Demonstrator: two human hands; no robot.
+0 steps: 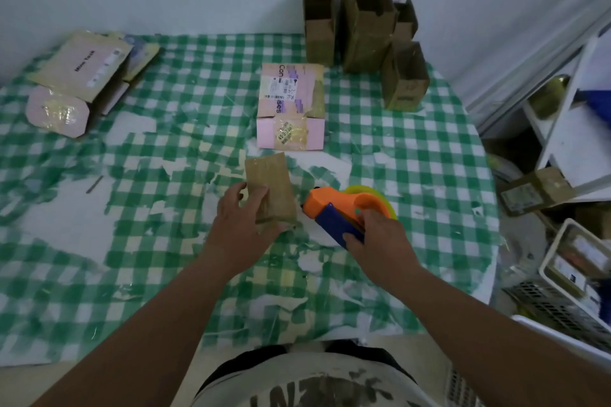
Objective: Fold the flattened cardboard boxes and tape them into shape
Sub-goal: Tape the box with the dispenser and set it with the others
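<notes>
A small brown cardboard box (274, 182) stands on the green checked tablecloth (165, 241) near the table's middle. My left hand (243, 221) grips its near left side, fingers curled over the top face. Just right of it lies an orange and blue tape dispenser (334, 208) with a yellow-green roll (385, 195). My right hand (380, 241) holds the dispenser's blue handle. The dispenser's nose points at the box's right edge.
A pink taped box (291, 106) sits behind the brown one. Several folded brown boxes (367, 30) stand at the back right by the wall. Flattened pink boxes (79, 79) lie at the back left. Baskets (575, 274) and shelves (568, 129) crowd the right side.
</notes>
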